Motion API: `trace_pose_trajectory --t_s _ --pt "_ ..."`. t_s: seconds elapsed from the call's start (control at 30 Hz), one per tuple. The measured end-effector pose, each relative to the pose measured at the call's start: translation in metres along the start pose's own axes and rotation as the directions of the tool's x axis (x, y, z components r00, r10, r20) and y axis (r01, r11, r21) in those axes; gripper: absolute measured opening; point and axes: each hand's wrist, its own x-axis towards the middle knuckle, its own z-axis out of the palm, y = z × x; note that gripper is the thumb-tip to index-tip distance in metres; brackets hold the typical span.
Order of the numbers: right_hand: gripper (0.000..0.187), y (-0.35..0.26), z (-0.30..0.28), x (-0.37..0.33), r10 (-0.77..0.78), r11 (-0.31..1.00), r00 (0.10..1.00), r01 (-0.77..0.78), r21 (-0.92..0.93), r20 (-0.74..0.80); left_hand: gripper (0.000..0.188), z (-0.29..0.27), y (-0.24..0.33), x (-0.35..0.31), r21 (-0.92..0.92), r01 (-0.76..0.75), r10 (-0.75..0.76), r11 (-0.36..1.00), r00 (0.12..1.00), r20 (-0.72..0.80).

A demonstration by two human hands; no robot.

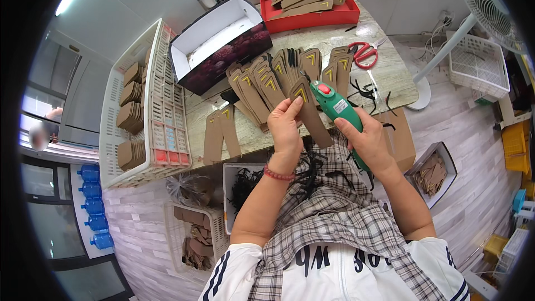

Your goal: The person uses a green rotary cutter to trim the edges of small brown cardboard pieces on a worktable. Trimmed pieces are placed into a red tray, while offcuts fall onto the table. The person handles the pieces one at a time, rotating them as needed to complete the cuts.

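Observation:
My left hand (pixel 287 128) pinches a long brown flat piece (pixel 313 121) with a yellow angled mark near its upper end. Wrapped in my right hand (pixel 365 142) is a green handheld electric cutter (pixel 338 107) with a red switch. Its tip is beside the top of the brown piece; whether they touch I cannot tell. Beyond my hands, a fanned row of similar marked pieces (pixel 253 92) lies on the table. Two more pieces (pixel 222 134) hang over the front edge, left of my left hand. Black trimmings (pixel 309 175) lie on the plaid apron (pixel 329 212) over my lap.
Red-handled scissors (pixel 365 56) and black scraps (pixel 365 92) lie at the table's right. Behind are a red box (pixel 312 20) of pieces and a dark open box (pixel 228 58). A white crate (pixel 167 100) stands left, a fan (pixel 485 0) right. Bins (pixel 227 189) sit below.

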Motion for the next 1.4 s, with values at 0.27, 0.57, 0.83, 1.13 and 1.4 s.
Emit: trace_pose_trajectory --t_s 0.27,0.57,0.83,1.13,1.4 --pt "0.037 -0.003 -0.005 -0.001 0.002 1.0 1.0 -0.002 0.007 0.024 0.01 -0.011 0.013 0.011 0.087 -0.058 0.054 0.995 0.997 0.052" --pt "0.035 0.013 0.001 0.002 -0.054 0.998 0.997 0.055 -0.016 0.046 0.012 -0.042 0.049 0.016 0.349 -0.093 0.066 0.933 0.994 0.088" --pt "0.034 0.019 -0.003 -0.014 0.093 0.996 0.994 -0.093 0.007 0.054 0.042 -0.14 0.079 0.048 0.968 -0.149 0.722 -0.205 0.644 0.252" --pt "0.033 0.022 -0.004 -0.014 0.097 0.995 0.995 -0.097 -0.002 0.02 0.057 -0.05 0.015 0.055 0.875 -0.287 0.577 -0.389 0.665 0.475" --pt "0.024 0.03 0.01 -0.012 0.111 0.993 0.994 -0.111 0.025 0.021 0.038 -0.052 -0.002 0.05 0.841 -0.481 0.654 -0.249 0.557 0.512"
